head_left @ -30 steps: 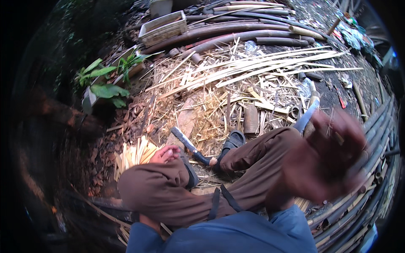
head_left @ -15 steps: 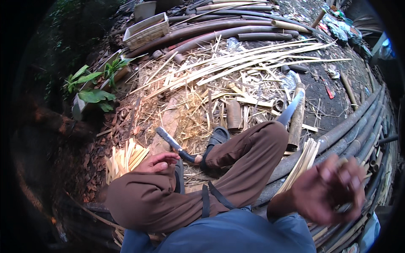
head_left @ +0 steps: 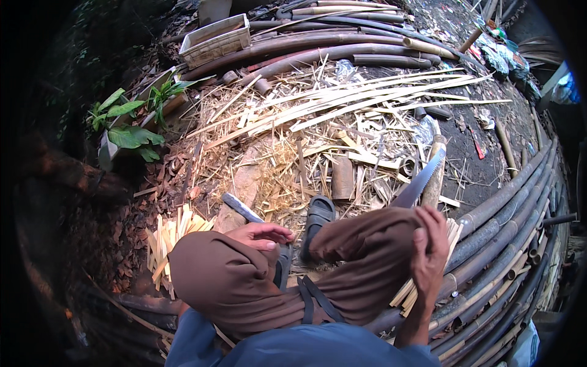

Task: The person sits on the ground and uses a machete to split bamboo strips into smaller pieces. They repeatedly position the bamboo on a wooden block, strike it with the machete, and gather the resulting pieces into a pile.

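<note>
My left hand (head_left: pixel 262 235) reaches past my bent left knee, fingers stretched out and holding nothing. Just beyond it a knife blade (head_left: pixel 240 206) lies on the ground, its handle hidden behind the hand. My right hand (head_left: pixel 430 248) rests against the outer side of my right knee, fingers extended and nothing visible in it. Past that knee a curved saw blade (head_left: pixel 422 180) leans beside a bamboo pole (head_left: pixel 435 174). A bundle of pale split bamboo strips (head_left: pixel 174 238) stands by my left knee; more bamboo strips (head_left: pixel 406 295) lie under my right forearm.
Long split strips (head_left: pixel 342 98) lie across shavings on the ground ahead. A short bamboo section (head_left: pixel 342 177) sits near my sandal (head_left: pixel 319 214). Bamboo poles (head_left: pixel 489 244) run along the right. A pale plastic crate (head_left: pixel 215 43) and green plant (head_left: pixel 129 131) are at the far left.
My right hand has swung from the lower right, where it was raised, up and left onto my right knee. The right knee has shifted slightly; my left hand moved slightly right.
</note>
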{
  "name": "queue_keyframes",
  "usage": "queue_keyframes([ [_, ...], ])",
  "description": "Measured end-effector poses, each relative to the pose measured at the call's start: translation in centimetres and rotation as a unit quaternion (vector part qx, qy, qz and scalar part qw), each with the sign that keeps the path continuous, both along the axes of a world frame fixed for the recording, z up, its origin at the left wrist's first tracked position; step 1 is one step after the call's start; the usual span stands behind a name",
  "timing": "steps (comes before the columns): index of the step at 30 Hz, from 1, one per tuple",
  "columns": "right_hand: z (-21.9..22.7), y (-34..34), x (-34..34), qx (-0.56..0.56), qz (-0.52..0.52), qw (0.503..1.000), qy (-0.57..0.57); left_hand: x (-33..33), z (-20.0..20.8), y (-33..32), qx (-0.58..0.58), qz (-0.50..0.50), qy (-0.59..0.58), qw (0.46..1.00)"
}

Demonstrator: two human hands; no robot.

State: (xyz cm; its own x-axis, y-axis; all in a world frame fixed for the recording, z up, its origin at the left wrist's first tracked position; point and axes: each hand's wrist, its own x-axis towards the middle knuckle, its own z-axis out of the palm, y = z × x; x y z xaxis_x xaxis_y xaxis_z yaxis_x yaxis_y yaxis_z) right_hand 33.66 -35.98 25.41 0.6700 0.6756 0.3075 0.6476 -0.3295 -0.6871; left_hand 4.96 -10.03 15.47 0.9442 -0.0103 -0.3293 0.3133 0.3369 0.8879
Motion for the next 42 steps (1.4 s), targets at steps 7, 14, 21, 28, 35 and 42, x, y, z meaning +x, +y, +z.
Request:
queue_keyframes([
  [7,-0.1,5.4,-4.8,-0.032,0.044,0.99,-0.13,7.7,-7.5,8.0,0.478,0.047,0.023,0.877],
  [14,0.6,10.0,-5.0,-0.054,0.144,0.985,-0.074,18.2,-16.0,30.0,0.785,0.114,0.185,0.58],
  [21,2.0,13.3,-4.7,-0.07,0.123,0.988,-0.067,16.4,-20.7,40.1,0.789,0.166,0.154,0.571],
  [28,1.7,15.2,-5.0,-0.102,0.136,0.984,-0.053,15.1,-15.3,37.1,0.618,0.259,0.139,0.729],
  [35,1.4,14.2,-6.9,-0.03,0.117,0.991,-0.061,10.2,-12.0,28.0,0.598,0.33,0.143,0.717],
  [42,-0.8,13.1,-5.8,0.099,0.112,0.988,0.026,6.1,-13.7,21.2,0.552,0.365,0.136,0.737],
])
